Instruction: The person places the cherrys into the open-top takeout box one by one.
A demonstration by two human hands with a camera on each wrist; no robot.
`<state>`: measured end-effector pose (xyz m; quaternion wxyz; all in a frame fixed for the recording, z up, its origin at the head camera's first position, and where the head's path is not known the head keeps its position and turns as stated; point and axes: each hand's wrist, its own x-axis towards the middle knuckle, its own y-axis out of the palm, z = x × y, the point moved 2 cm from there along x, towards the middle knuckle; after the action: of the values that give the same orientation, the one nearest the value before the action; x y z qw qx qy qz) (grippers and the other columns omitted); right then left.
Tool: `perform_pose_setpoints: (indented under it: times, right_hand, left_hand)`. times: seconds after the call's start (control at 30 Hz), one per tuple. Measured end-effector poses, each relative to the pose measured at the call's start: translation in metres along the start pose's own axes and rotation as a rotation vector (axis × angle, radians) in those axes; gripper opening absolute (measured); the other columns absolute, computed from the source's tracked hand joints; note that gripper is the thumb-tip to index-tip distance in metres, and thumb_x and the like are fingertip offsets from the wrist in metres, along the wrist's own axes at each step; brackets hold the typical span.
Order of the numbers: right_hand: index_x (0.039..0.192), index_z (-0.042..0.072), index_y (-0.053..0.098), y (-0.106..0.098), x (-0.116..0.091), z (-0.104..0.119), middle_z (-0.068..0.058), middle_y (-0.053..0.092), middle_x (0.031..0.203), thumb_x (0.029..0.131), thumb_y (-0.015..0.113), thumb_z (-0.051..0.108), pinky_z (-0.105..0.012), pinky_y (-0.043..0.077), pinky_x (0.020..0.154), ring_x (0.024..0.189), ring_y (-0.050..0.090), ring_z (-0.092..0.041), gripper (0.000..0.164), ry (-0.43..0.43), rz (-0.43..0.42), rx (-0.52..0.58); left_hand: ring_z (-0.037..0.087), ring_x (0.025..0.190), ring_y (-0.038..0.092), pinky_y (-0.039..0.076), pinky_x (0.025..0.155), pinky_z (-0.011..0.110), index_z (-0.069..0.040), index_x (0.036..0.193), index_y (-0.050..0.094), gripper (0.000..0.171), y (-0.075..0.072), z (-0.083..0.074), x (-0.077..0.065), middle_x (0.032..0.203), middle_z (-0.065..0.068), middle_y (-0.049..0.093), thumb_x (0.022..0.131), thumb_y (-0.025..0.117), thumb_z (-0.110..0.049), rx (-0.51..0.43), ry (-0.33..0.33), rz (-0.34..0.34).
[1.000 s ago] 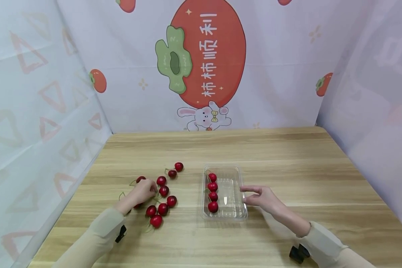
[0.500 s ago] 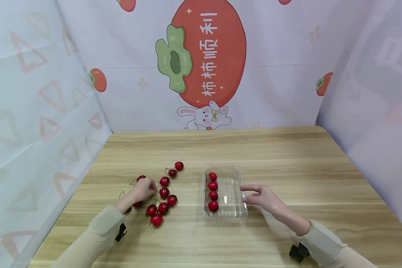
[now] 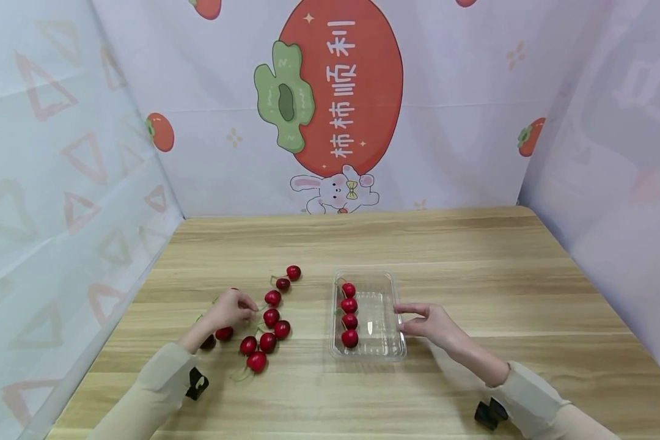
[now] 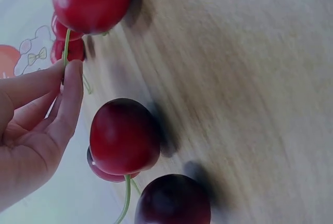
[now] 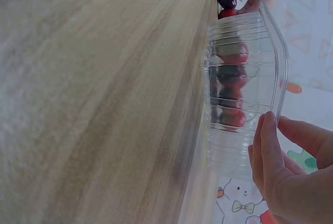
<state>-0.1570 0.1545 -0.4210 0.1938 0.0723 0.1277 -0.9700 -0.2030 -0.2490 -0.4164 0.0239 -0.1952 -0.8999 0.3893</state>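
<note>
My left hand (image 3: 231, 310) is among the loose cherries on the left of the table. In the left wrist view its thumb and finger pinch the thin green stem of a red cherry (image 4: 91, 2); this looks like the cherry (image 3: 272, 298) just right of the hand in the head view. Darker cherries (image 4: 125, 136) lie close below the fingers. My right hand (image 3: 431, 327) holds the right rim of a clear plastic box (image 3: 385, 349) between thumb and fingertips. Inside it, along the left side, several cherries (image 3: 349, 321) stand in a row.
More loose cherries (image 3: 256, 362) with stems lie between my left hand and the box. Two cherries (image 3: 283, 283) sit farther back. The wooden table (image 3: 473, 256) meets a printed cloth backdrop (image 3: 445, 153), with cloth sides left and right.
A cherry beside my left fingertips has shifted a little to the right. My left hand has drawn back slightly to the left. The right hand and box stay put.
</note>
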Motion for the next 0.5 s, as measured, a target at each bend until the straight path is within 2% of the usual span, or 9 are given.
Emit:
perform_pose_setpoints:
  times: [0.17,0.33,0.5]
  right_hand:
    - [0.121,-0.012,0.044,0.0,0.0,0.003,-0.026,0.056,0.109,0.08,0.063,0.009,-0.03,0.048,0.08,0.089,0.062,-0.023,0.05,-0.004,-0.001,0.003]
    - [0.121,-0.012,0.044,0.0,0.001,0.004,-0.026,0.058,0.106,0.08,0.063,0.008,-0.028,0.048,0.078,0.088,0.062,-0.022,0.049,-0.003,-0.001,0.008]
    - [0.121,-0.011,0.045,0.0,0.0,0.001,-0.026,0.055,0.111,0.08,0.063,0.009,-0.03,0.048,0.079,0.088,0.062,-0.022,0.049,0.006,-0.004,-0.002]
  left_hand:
    - [0.023,0.064,0.061,0.048,0.05,0.028,0.013,0.088,0.062,0.012,-0.005,0.0,-0.002,0.075,0.018,0.064,0.081,0.057,0.004,-0.112,-0.086,0.017]
    - [0.025,0.066,0.061,0.04,0.044,0.026,0.012,0.092,0.061,0.016,-0.009,-0.006,-0.004,0.075,0.018,0.064,0.084,0.055,0.0,-0.147,-0.13,0.007]
    - [0.025,0.067,0.061,0.033,0.041,0.02,0.01,0.097,0.061,0.019,-0.01,-0.013,-0.005,0.079,0.018,0.065,0.086,0.055,-0.004,-0.177,-0.177,0.008]
